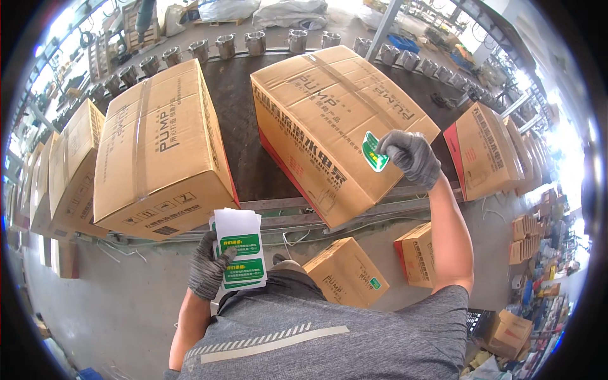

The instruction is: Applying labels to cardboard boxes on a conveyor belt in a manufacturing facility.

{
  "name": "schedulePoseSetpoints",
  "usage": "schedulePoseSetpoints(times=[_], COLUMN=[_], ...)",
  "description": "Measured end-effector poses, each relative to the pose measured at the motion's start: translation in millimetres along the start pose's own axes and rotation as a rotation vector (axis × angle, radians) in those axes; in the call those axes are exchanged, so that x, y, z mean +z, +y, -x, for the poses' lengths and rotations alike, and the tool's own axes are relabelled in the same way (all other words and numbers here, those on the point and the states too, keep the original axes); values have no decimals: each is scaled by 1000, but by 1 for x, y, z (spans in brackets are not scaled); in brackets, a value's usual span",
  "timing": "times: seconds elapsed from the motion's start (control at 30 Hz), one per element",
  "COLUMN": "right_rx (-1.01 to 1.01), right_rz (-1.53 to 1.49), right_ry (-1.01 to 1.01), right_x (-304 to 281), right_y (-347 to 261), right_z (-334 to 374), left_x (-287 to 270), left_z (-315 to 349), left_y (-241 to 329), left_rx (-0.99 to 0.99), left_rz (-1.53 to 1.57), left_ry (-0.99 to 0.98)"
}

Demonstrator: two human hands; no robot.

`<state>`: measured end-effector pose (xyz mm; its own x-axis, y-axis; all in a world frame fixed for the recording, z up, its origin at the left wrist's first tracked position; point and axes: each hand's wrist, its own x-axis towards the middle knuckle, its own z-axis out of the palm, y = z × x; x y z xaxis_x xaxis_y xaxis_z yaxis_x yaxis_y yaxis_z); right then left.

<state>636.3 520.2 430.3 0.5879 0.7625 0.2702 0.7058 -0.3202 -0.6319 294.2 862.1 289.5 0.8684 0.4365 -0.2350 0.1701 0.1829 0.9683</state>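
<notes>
My left hand (206, 267), in a grey knit glove, is closed around a small stack of sticker sheets (239, 224), white with green printed labels. In my gloved right hand (415, 159), fingers pinched together, is the edge of a single green and white sticker (373, 151). It is over the top of a large cardboard box (329, 120), near the box's right front edge. Whether the sticker touches the cardboard I cannot tell. The taped-shut box stands at an angle on a dark conveyor line (237, 136).
Another large carton (155, 139) stands to the left, with more cartons (76, 168) beyond it. More boxes (484, 149) line the right side. Metal pump housings (255, 43) run along the far edge. On the floor sit a carton bearing a green sticker (347, 271) and another carton (416, 256).
</notes>
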Motion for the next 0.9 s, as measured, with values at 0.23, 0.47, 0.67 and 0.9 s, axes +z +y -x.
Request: schedulePoseSetpoints(times=[0.23, 0.47, 0.67, 0.9], right_rx=[-23, 119, 543, 725], right_rz=[445, -119, -1157, -499], right_ry=[-157, -46, -118, -442], right_x=[-22, -13, 9, -38], right_y=[3, -6, 38, 9], right_z=[1, -8, -61, 3], left_x=[5, 18, 34, 9], left_z=[-9, -13, -13, -3], left_y=[-6, 4, 5, 37], left_rx=[-22, 11, 3, 9], left_rz=[-20, -64, 55, 129], left_ry=[32, 43, 29, 80])
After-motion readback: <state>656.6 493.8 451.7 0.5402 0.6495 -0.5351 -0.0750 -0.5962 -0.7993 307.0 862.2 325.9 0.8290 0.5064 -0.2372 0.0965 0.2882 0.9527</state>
